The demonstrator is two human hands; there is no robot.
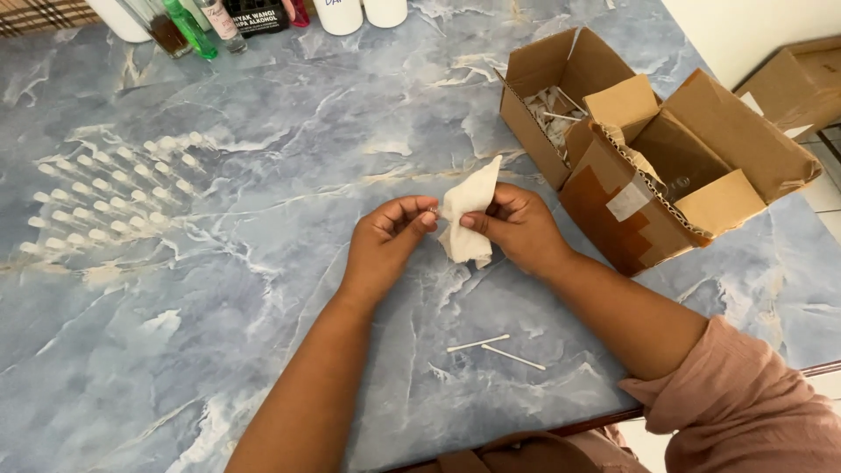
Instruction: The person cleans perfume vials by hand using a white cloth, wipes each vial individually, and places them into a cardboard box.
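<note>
boxes (648, 149) right of vials (114, 193)

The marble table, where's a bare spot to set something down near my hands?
Bare marble lies in front of the left hand, between the rows of small vials and the thin sticks. It is crowded beside the right hand, against the cardboard boxes, and along the far edge by the bottles.

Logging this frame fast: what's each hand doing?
Left hand: pinched shut on something too small to identify.
Right hand: shut on white cloth.

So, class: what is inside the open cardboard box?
Inside the box, the left compartment holds crumpled white paper and thin sticks. A flap covers the rest, so the contents beneath cannot be seen.
</note>
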